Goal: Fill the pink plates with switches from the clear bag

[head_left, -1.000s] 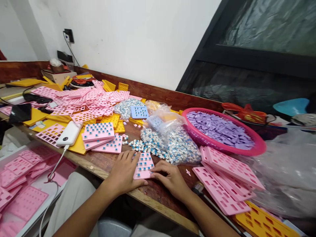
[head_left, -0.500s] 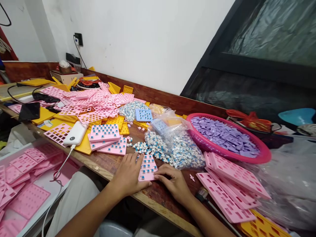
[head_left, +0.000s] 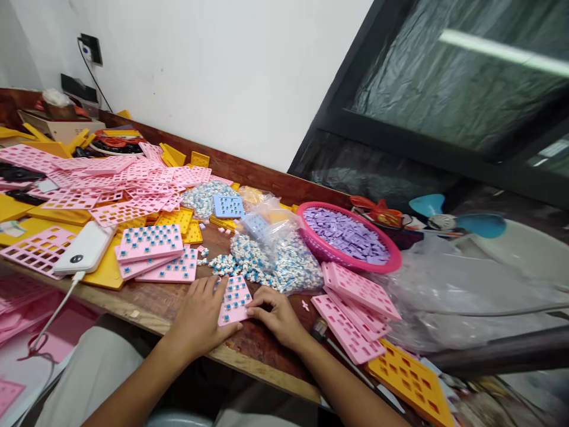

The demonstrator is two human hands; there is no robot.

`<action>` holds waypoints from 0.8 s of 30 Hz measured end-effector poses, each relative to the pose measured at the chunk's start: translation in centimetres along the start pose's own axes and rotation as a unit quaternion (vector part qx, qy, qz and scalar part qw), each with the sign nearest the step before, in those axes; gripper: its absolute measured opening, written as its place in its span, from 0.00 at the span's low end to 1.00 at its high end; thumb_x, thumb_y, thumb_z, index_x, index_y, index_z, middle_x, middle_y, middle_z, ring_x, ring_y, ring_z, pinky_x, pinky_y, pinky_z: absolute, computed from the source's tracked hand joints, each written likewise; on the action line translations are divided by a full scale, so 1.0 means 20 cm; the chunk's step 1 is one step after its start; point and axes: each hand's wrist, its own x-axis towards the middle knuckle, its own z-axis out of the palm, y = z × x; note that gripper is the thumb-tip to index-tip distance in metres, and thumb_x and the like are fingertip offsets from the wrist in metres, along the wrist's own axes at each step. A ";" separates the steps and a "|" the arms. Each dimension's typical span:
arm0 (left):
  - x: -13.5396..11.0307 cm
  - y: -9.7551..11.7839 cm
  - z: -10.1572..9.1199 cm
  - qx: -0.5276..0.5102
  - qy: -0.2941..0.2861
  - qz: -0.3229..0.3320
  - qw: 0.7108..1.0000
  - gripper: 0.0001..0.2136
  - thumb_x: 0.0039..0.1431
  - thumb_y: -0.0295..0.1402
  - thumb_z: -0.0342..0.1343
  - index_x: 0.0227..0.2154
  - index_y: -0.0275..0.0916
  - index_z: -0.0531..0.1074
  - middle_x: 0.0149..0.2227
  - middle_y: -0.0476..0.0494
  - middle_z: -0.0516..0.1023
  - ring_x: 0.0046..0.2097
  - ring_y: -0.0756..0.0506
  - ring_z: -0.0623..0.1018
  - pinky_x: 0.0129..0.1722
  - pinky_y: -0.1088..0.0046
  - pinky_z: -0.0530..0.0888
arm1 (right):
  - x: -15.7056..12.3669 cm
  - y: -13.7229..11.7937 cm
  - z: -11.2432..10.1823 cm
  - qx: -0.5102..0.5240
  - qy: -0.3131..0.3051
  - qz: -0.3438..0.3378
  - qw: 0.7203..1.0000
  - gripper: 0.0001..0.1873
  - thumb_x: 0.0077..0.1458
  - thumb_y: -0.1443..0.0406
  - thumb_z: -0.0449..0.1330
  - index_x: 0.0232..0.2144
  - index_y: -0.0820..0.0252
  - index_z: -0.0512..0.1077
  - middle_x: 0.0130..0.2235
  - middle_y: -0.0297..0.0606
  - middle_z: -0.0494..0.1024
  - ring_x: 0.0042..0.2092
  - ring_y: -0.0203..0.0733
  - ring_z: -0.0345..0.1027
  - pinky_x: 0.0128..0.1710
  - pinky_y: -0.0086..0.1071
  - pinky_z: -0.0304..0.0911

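A small pink plate (head_left: 235, 299) studded with blue-topped switches lies on the wooden bench (head_left: 249, 347) right in front of me. My left hand (head_left: 202, 314) rests flat on its left side, fingers stretched out over the plate's edge. My right hand (head_left: 275, 313) presses on its right edge with curled fingers. Just behind the plate lies a heap of loose white and blue switches (head_left: 267, 261), partly in a clear bag.
Filled pink plates (head_left: 151, 243) are stacked at left, with empty pink (head_left: 111, 178) and yellow frames behind. A white power bank (head_left: 86, 255) with cable lies left. A pink basket of purple caps (head_left: 351, 237) and stacked pink frames (head_left: 355, 308) sit right, then a yellow frame (head_left: 411, 379).
The view has swung to the right and slightly back. Both hands stay on the pink plate; the right hand's fingers have curled tighter at its edge.
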 end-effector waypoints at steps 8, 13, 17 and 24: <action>0.01 0.01 0.01 0.008 -0.002 0.000 1.000 0.39 0.55 0.54 0.60 0.64 0.37 0.61 0.59 0.31 0.70 0.58 0.31 0.69 0.59 0.51 0.65 | 0.00 -0.06 0.00 -0.048 -0.025 -0.008 0.999 0.11 0.58 0.57 0.67 0.30 0.57 0.81 0.33 0.38 0.79 0.38 0.42 0.71 0.42 0.36 0.65; 0.01 0.03 -0.09 0.004 0.033 0.000 0.999 0.39 0.52 0.53 0.63 0.63 0.38 0.62 0.58 0.32 0.72 0.57 0.32 0.71 0.58 0.53 0.67 | 0.00 -0.09 -0.10 -0.054 0.073 -0.009 0.996 0.12 0.59 0.55 0.66 0.37 0.56 0.81 0.37 0.39 0.79 0.39 0.44 0.72 0.41 0.36 0.65; 0.02 -0.11 -0.33 0.029 0.142 0.000 0.989 0.38 0.55 0.57 0.60 0.62 0.40 0.62 0.59 0.34 0.73 0.59 0.34 0.72 0.61 0.54 0.66 | 0.02 -0.04 -0.19 -0.082 0.174 -0.002 0.981 0.14 0.62 0.53 0.63 0.32 0.57 0.78 0.33 0.39 0.79 0.36 0.45 0.71 0.38 0.36 0.63; 0.12 -0.58 -0.59 0.163 0.130 -0.095 0.973 0.37 0.56 0.61 0.54 0.58 0.36 0.68 0.58 0.32 0.75 0.57 0.30 0.74 0.59 0.49 0.68 | 0.04 -0.04 -0.26 -0.108 0.243 -0.022 0.964 0.15 0.63 0.54 0.61 0.31 0.57 0.77 0.32 0.37 0.77 0.34 0.43 0.68 0.36 0.35 0.62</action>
